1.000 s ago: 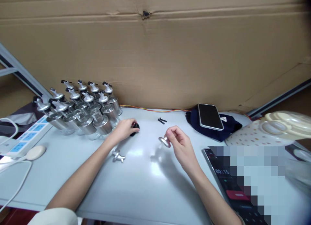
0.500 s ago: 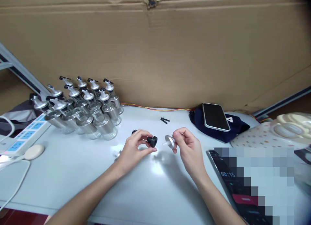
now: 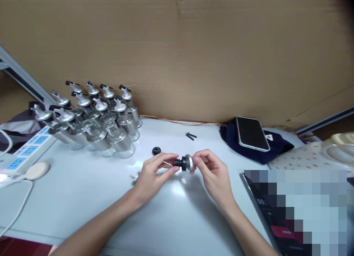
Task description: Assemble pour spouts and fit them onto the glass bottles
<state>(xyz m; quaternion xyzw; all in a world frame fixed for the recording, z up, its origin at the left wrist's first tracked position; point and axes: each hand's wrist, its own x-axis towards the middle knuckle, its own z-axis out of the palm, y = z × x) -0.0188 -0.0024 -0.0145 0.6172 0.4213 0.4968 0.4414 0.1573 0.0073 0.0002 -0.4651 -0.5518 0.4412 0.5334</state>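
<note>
Between thumb and fingers, my left hand (image 3: 155,176) pinches a ribbed black stopper (image 3: 181,163) lying sideways. My right hand (image 3: 214,171) grips a silver pourer top (image 3: 189,162) by its far side, most of the spout hidden by the fingers. The silver disc and the wide end of the stopper meet. Behind my left hand a second black stopper (image 3: 156,151) lies on the table. Another silver pourer top (image 3: 135,178) is partly covered by my left hand. Farther back lie several thin black pieces (image 3: 191,136).
Glass bottles with steel sleeves (image 3: 121,139), most with pourers, crowd the left back. A power strip (image 3: 26,152) and a white cable puck (image 3: 38,171) are at left. Right are a phone (image 3: 253,133) on dark cloth (image 3: 232,141), a dotted object (image 3: 301,156) and a tablet-like screen (image 3: 265,211).
My hands have come together, bringing the silver pourer top against the black stopper; before, a gap separated them. The view has shifted slightly, and the stopper on the table shows more fully.
</note>
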